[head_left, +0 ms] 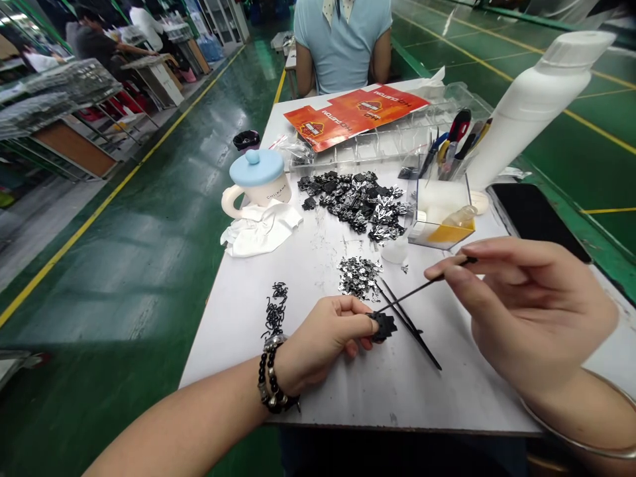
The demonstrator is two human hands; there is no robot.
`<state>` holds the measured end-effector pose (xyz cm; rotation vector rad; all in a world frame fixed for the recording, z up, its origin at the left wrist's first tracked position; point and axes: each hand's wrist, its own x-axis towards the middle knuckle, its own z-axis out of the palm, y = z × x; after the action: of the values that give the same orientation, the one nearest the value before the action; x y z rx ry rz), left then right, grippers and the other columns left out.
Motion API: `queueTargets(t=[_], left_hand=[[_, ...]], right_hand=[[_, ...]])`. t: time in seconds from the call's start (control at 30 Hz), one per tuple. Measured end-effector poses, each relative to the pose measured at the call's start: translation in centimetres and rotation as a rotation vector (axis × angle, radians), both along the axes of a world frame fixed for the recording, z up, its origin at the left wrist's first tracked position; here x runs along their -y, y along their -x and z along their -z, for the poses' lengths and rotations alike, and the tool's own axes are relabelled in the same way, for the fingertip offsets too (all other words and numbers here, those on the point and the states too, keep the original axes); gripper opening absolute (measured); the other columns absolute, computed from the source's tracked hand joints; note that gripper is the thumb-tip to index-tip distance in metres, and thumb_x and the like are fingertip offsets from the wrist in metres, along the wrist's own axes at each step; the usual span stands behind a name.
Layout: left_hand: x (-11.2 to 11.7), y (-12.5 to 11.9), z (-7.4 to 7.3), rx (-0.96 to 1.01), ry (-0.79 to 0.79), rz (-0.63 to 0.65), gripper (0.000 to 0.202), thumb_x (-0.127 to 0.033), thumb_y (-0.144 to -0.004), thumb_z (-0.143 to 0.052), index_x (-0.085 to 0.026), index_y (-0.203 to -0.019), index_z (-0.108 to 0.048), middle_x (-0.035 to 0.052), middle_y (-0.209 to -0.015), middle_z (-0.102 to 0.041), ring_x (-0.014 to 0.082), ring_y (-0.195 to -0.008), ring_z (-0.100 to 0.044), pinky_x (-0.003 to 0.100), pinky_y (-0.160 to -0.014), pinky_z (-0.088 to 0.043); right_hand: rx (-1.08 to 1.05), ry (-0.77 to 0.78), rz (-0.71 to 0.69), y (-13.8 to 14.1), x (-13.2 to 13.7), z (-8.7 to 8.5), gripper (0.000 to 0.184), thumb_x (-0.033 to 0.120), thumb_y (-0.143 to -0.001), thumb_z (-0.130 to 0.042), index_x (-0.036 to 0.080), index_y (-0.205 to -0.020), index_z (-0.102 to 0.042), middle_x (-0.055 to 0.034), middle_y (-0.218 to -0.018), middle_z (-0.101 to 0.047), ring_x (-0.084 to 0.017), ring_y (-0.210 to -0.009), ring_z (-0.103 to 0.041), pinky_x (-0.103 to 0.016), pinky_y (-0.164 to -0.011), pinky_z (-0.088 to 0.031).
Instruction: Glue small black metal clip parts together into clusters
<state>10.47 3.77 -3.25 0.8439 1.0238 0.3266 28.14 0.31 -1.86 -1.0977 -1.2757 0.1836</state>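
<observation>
My left hand [330, 334], wearing beaded bracelets, is closed on a small black plastic part [384, 326] above the front of the table. The thumb presses the part's left side, and some of the fingers are hidden. My right hand [521, 308] pinches a thin dark rod [417, 289] near its upper end. The rod slants down left, its tip at the black part; whether it touches cannot be made out. Black tweezers [415, 331] lie just beyond my left hand. Behind them is a pile of tiny shiny metal pieces [358, 277], with small black springlike pieces [275, 310] to the left.
A heap of black-and-metal parts [358, 202] occupies the table's middle. A lidded mug [261, 182] and crumpled tissue [263, 228] stand left. On the right are a clear tool holder [442, 218], a white bottle [541, 106] and a phone [536, 218]. A person [342, 46] sits beyond.
</observation>
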Motion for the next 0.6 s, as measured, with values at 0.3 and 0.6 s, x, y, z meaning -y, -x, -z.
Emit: queueTargets(t=[0.3, 0.6], left_hand=[[0.1, 0.0, 0.0, -0.006, 0.015, -0.013, 0.013, -0.021, -0.060, -0.066, -0.015, -0.067, -0.056, 0.0003, -0.057, -0.061, 0.0077, -0.049, -0.051, 0.018, -0.041, -0.029], [0.0, 0.0, 0.0, -0.004, 0.015, -0.013, 0.014, -0.022, -0.060, -0.066, -0.015, -0.068, -0.057, 0.0011, -0.058, -0.062, 0.0077, -0.050, -0.052, 0.017, -0.041, -0.029]], right_hand=[[-0.128, -0.018, 0.020, -0.9, -0.2, 0.1, 0.028, 0.008, -0.068, -0.074, 0.020, -0.093, -0.069, -0.0018, -0.071, -0.067, -0.019, -0.063, -0.065, -0.036, -0.062, -0.051], [-0.050, 0.079, -0.141, -0.5, 0.4, 0.0, 0.031, 0.004, -0.071, -0.070, 0.023, -0.096, -0.067, -0.0005, -0.081, -0.066, -0.016, -0.066, -0.065, -0.032, -0.059, -0.051]])
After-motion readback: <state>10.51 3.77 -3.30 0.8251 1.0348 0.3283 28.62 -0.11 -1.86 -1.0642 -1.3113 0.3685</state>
